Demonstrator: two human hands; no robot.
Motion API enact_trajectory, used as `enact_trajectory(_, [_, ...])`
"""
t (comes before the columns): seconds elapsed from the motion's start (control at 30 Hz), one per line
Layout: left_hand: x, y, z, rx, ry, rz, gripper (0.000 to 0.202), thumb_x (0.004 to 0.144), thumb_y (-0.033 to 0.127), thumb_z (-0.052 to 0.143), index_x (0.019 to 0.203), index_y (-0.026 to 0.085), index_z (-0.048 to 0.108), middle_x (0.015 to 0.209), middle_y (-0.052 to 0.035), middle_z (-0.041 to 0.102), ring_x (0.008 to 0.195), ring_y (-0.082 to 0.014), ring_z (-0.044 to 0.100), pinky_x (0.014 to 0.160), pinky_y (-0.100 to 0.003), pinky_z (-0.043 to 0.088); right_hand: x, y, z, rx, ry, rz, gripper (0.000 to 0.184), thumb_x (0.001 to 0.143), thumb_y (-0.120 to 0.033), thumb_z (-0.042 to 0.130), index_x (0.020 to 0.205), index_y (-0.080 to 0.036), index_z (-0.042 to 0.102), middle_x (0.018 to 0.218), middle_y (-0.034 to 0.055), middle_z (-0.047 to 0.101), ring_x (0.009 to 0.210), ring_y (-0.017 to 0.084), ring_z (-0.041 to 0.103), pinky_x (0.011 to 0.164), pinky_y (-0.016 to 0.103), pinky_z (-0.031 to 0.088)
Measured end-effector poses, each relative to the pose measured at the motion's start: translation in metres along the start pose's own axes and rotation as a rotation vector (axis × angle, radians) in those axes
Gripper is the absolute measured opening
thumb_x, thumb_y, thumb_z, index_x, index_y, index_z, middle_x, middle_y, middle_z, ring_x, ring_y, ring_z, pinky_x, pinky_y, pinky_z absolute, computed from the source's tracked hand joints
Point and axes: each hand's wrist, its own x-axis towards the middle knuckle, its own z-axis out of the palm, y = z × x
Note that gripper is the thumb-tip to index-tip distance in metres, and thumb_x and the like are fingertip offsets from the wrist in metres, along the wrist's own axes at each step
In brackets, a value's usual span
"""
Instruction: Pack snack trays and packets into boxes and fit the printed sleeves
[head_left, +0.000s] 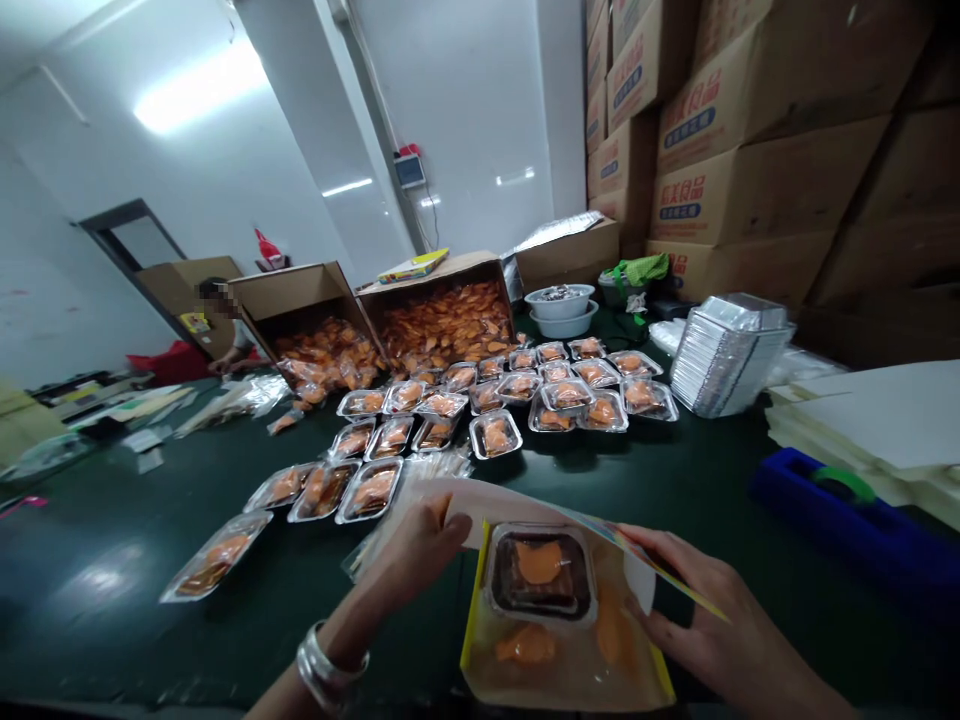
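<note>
Close in front of me is a shallow yellow-edged box (570,680). A foil tray (541,570) with an orange piece under clear film sits inside it, with orange packets (526,645) beside it. Across the far side of the box runs a white sheet (510,500) with colour print along its right edge. My left hand (424,545) is closed, pinching the sheet's left end between thumb and fingers. At the right end, my right hand (701,605) grips the printed edge, its thumb near a curled white flap. I cannot tell if the sheet is joined to the box.
Several filled foil trays (496,434) spread over the dark green table (600,600). Behind stand open cartons of orange packets (446,325), grey basins (562,312) and stacked foil trays (727,355). At right lie a blue tape dispenser (795,500) and white card (892,415). A person (238,335) is at far left.
</note>
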Motion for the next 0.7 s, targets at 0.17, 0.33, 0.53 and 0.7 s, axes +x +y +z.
enact_trajectory(0.17, [-0.027,-0.02,0.023,-0.151,0.013,0.131,0.037,0.086,0.039,0.051,0.116,0.019,0.061,0.105,-0.009,0.071,0.09,-0.0254,0.066,0.079,-0.032,0.052,-0.003,0.002,-0.002,0.036,-0.011,-0.024,0.05,0.082,-0.02,0.057,0.132,-0.025,0.05,0.119,0.0075,0.065,0.108,0.024,0.064,0.09,0.037,0.055])
enact_trajectory(0.33, [-0.034,-0.009,0.022,-0.171,-0.036,0.237,0.034,0.087,0.037,0.056,0.116,0.022,0.062,0.112,-0.0073,0.07,0.099,-0.0273,0.065,0.082,-0.031,0.053,-0.006,0.003,-0.007,0.057,-0.01,-0.01,0.045,0.087,-0.027,0.059,0.131,-0.026,0.05,0.119,0.0077,0.065,0.106,0.023,0.064,0.088,0.036,0.055])
enact_trajectory(0.53, [-0.023,-0.021,0.053,-0.242,0.176,-0.001,0.036,0.068,0.043,0.068,0.09,0.015,0.063,0.079,-0.0056,0.069,0.071,-0.023,0.064,0.065,-0.032,0.052,-0.006,0.0,-0.004,0.085,0.108,-0.021,0.04,0.088,-0.033,0.059,0.127,-0.026,0.052,0.121,0.0057,0.066,0.107,0.021,0.065,0.089,0.032,0.055])
enact_trajectory(0.7, [-0.01,-0.052,0.067,-0.341,0.184,-0.071,0.033,0.06,0.04,0.063,0.083,0.017,0.056,0.084,-0.0058,0.068,0.07,-0.0201,0.064,0.063,-0.031,0.051,-0.004,0.0,-0.004,0.086,0.074,-0.032,0.041,0.092,-0.037,0.055,0.13,-0.021,0.052,0.129,0.0099,0.063,0.116,0.024,0.061,0.096,0.036,0.053])
